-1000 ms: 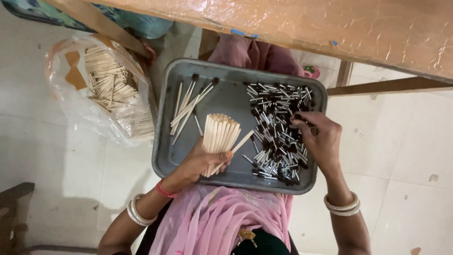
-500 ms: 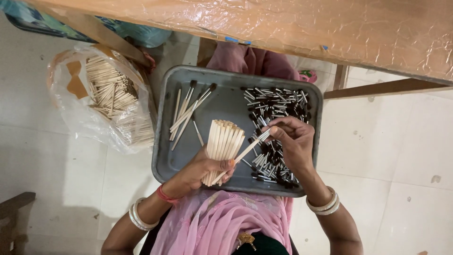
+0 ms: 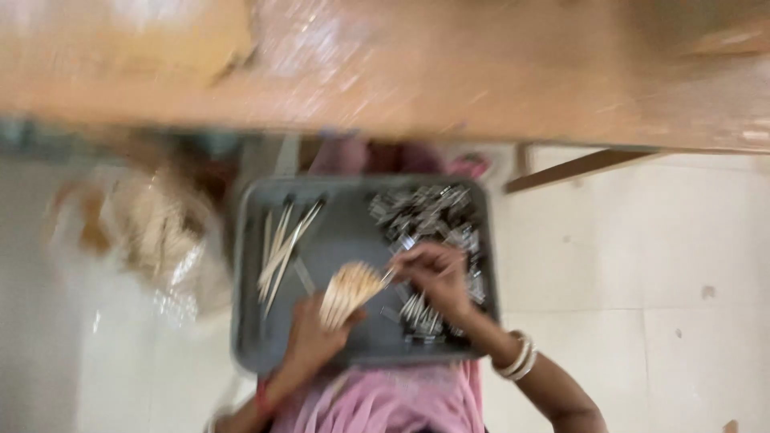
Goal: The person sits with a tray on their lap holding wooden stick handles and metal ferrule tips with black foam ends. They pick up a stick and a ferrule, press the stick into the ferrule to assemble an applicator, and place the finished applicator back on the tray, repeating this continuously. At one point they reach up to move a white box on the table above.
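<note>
A: Far left, see-thru bag (image 3: pixel 152 232) w/ pale sticks, on floor. No label seen, too blurry.

B: Then grey tray (image 3: pixel 353 353) on lap. Left hand (image 3: pixel 309 341) shut round fan of sticks (image 3: pixel 349 290).

A: Right hand (image 3: pixel 437 277) pinching one stick, over dark caps (image 3: pixel 429 216).

B: Could drop sticks if grip slips. Tray could tip, no table under.

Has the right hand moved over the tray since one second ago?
Yes. The right hand moved from the pile of small metal pieces toward the tray's middle, meeting the stick bundle.
</note>
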